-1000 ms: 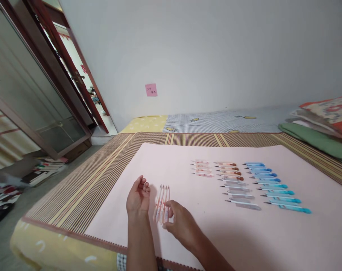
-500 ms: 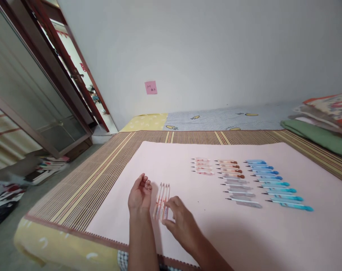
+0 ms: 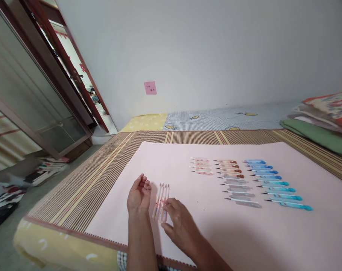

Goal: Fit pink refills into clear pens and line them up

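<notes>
Smooth, matt, paper-like pink sheet [image 3: 182, 233] before you, clear plastic pink-printed pens [image 3: 159, 203] toward the surface's near edge, translucent blue plastic pens [image 3: 278, 183] toward its right edge, ribbed mat [image 3: 75, 207] beneath

Right hand [image 3: 180, 219] at pens [image 3: 159, 201], left hand [image 3: 139, 195] beside

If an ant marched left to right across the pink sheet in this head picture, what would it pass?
The left hand, four pencil-like sticks, the right hand, pinkish pieces, brown-ended pieces, blue pieces.
</notes>
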### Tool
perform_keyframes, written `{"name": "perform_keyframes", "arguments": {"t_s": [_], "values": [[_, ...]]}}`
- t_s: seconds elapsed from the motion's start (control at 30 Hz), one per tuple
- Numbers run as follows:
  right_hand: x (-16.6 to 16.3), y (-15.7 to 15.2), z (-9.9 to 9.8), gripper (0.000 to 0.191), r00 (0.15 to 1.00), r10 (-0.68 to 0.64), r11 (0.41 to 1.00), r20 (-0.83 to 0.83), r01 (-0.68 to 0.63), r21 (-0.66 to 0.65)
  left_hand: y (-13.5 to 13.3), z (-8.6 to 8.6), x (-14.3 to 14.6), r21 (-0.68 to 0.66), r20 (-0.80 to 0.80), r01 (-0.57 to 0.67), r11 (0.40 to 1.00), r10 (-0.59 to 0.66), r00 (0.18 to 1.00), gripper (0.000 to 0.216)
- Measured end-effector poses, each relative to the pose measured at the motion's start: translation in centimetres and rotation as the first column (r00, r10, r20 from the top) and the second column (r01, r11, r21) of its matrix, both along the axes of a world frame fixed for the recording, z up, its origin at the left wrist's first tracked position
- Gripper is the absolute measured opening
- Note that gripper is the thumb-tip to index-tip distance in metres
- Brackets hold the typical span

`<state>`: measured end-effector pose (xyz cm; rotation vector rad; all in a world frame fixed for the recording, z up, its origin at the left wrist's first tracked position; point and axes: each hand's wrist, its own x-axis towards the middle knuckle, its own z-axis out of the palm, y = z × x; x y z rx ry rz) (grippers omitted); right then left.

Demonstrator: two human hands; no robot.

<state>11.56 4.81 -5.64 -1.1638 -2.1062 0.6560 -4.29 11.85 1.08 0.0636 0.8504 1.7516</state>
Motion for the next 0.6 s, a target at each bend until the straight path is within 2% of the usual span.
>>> {"name": "perform_keyframes", "arguments": {"t_s": [0.2, 0.4, 0.5, 0.6], "values": [[0.03, 0.00, -0.32, 0.034, 0.999, 0.005, 1.000, 0.033, -0.006, 0.023, -0.03, 0.12, 0.18, -0.006, 0.002, 0.000, 1.000, 0.000, 1.000, 0.012], [-0.09, -0.41, -0.31, 0.023, 0.993, 0.036, 0.990, 0.116, -0.051, 0.132, 0.05, -0.06, 0.02, 0.001, 0.007, 0.007, 1.000, -0.007, 1.000, 0.016], [-0.05, -0.61, -0.17, 0.022, 0.997, -0.009, 0.990, 0.083, -0.002, 0.139, 0.07, -0.17, -0.14, 0.004, 0.011, 0.005, 1.000, -0.005, 1.000, 0.018], [0.06, -0.73, -0.36, 0.024, 0.996, -0.082, 0.992, 0.033, 0.079, 0.094, 0.10, -0.13, -0.18, 0.002, 0.016, 0.002, 1.000, -0.002, 1.000, 0.020]]}}
